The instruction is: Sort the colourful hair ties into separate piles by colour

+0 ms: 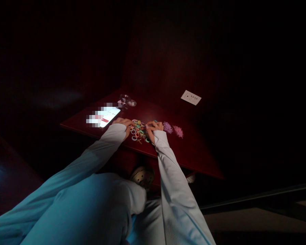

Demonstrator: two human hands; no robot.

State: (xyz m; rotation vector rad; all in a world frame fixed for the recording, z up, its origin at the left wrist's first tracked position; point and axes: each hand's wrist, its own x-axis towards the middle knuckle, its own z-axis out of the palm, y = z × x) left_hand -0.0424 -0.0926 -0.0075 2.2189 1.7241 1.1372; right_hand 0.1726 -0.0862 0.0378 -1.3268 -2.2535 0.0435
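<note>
A pile of small coloured rings (134, 132), in pink, yellow, green and pale blue, lies on the dark red table (193, 153). My left hand (124, 124) rests at the pile's left side, its fingers stretched over the edge of the rings. On the right side of the pile is my right hand (154, 128), with thumb and fingertips brought together; whatever is between them is too small to make out. Just right of that hand sit a purple bunch of thin strands (167, 127) and a pink bunch (178, 131).
A lit phone (109, 115) lies left of my left hand. Behind it stands a clear plastic container (126, 101). A white card with dark dots (191, 97) is beyond the table. Below the table's front edge a shoe with holes (142, 176) shows.
</note>
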